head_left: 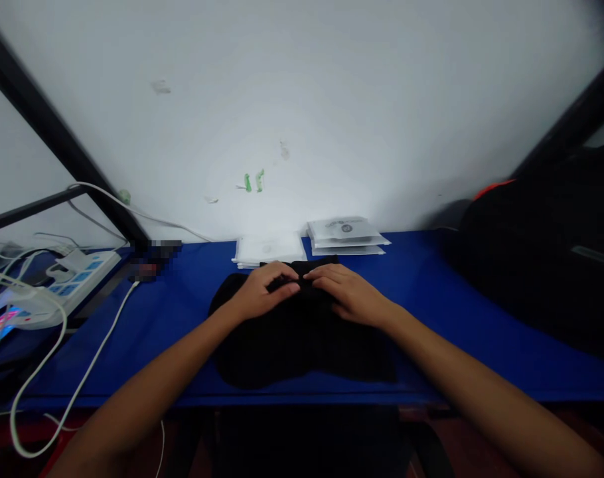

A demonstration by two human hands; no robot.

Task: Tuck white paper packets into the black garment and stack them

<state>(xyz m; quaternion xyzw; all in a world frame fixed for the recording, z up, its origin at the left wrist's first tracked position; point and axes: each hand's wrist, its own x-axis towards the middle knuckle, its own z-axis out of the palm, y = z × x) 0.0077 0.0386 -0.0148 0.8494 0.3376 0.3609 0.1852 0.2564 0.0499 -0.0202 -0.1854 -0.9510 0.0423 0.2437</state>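
A piece of black cloth point(302, 345), perhaps a garment, lies spread on the blue table in front of me. Its far edge is bunched under my fingers. My left hand point(267, 289) is closed at that edge, with dark fabric between thumb and forefinger. Close beside it, my right hand point(349, 292) has its fingers curled onto the same edge, the fingertips nearly meeting those of the left. My right thumb is mostly hidden. Just beyond the cloth sit a stack of white zip bags point(269, 247) and a second stack of printed zip bags point(346, 230).
On the left, a white power strip point(83, 285) carries several cables, with a lit phone point(0, 325) beside it. A white cable point(103, 345) loops over the table's front edge. A large black bag-like object point(545, 252) occupies the right. The white wall point(332, 99) rises behind the blue table point(431, 279).
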